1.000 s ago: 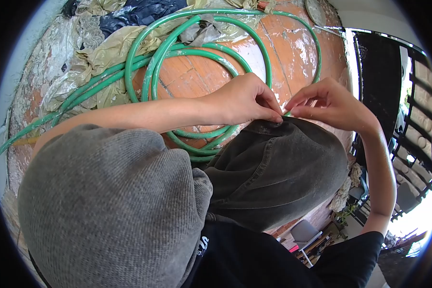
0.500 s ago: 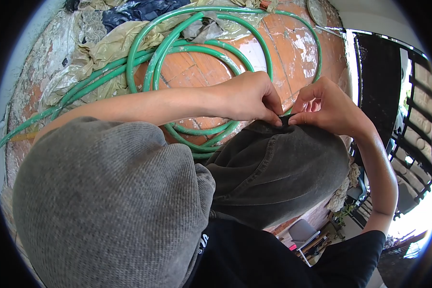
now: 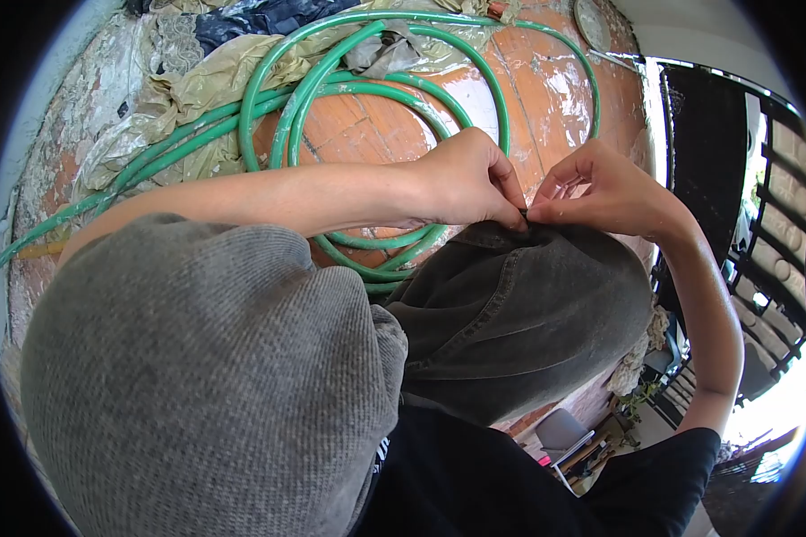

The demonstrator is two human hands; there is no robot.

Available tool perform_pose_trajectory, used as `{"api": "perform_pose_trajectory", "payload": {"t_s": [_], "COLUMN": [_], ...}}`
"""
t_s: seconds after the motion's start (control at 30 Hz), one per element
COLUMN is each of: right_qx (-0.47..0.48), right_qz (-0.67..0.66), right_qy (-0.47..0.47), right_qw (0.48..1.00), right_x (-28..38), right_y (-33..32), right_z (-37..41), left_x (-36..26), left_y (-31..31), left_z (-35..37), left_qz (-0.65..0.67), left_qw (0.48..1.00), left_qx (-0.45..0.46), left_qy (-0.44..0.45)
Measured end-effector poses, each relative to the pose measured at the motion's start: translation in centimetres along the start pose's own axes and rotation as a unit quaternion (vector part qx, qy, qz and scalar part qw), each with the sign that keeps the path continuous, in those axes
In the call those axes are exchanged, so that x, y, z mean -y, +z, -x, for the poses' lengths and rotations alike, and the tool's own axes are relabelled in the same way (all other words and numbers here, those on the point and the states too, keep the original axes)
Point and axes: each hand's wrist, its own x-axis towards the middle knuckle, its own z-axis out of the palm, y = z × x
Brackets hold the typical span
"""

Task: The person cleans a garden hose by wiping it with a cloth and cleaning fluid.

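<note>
Dark brown cloth (image 3: 546,304) with a stitched seam bulges up at the centre right. At its upper edge, my left hand (image 3: 470,183) is closed, thumb and forefinger pinching a small dark fold. My right hand (image 3: 600,192) is closed in a pinch at the same spot, its thumb and fingertip almost touching the left fingertips. The tiny dark piece between the fingertips is mostly hidden. Grey ribbed cloth (image 3: 215,376) fills the lower left, in front of part of my left forearm.
Green hose (image 3: 501,107) lies coiled on orange floor tiles (image 3: 358,130) beyond my hands. Crumpled tan sheeting (image 3: 215,85) and dark blue cloth (image 3: 260,22) are at the upper left. A black metal gate (image 3: 707,134) stands at the right, and a grey chair (image 3: 564,431) at the lower right.
The fingertips of my two hands have come closer together, my right hand shifting slightly left. Less of the small dark piece shows between them.
</note>
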Motion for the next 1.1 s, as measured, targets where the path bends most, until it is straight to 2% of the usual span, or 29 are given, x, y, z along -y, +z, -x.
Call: {"api": "perform_pose_trajectory", "payload": {"t_s": [0.07, 0.13, 0.27, 0.47, 0.57, 0.63, 0.77, 0.93, 1.1], "right_qx": [0.003, -0.05, -0.024, -0.007, -0.006, 0.033, 0.036, 0.067, 0.067], "right_qz": [0.017, 0.116, 0.085, 0.108, 0.09, 0.06, 0.074, -0.03, -0.05], "right_qy": [-0.009, -0.022, 0.0, -0.032, -0.053, -0.046, -0.068, 0.065, 0.074], "right_qw": [1.0, 0.992, 0.996, 0.994, 0.995, 0.997, 0.994, 0.995, 0.994], "right_x": [0.4, 0.4, 0.9, 1.2, 1.0, 0.6, 0.5, 0.1, 0.4], "right_y": [0.3, 0.7, 0.4, 0.4, 0.0, -0.3, -0.2, -0.4, -0.2], "right_z": [-0.3, -0.7, -1.0, -0.8, -0.9, -1.1, -1.4, -1.7, -1.5], "left_x": [-0.1, -0.2, -0.4, 0.0, -0.2, -0.2, 0.2, -0.1, 0.2], "left_y": [0.1, 0.1, -0.1, -0.4, -0.5, -0.4, -0.4, -0.4, -0.5], "left_z": [0.1, 0.1, 0.4, 0.4, 0.6, 0.6, 0.6, 0.6, 0.5], "left_qz": [-0.002, -0.004, -0.007, 0.01, 0.006, 0.005, 0.006, -0.013, -0.029], "left_qw": [1.0, 1.0, 1.0, 1.0, 1.0, 1.0, 1.0, 1.0, 0.999], "left_qx": [-0.004, -0.009, -0.014, -0.001, -0.001, -0.001, -0.003, -0.007, -0.008], "left_qy": [-0.004, -0.008, -0.016, -0.023, -0.022, -0.021, -0.017, -0.004, 0.021]}}
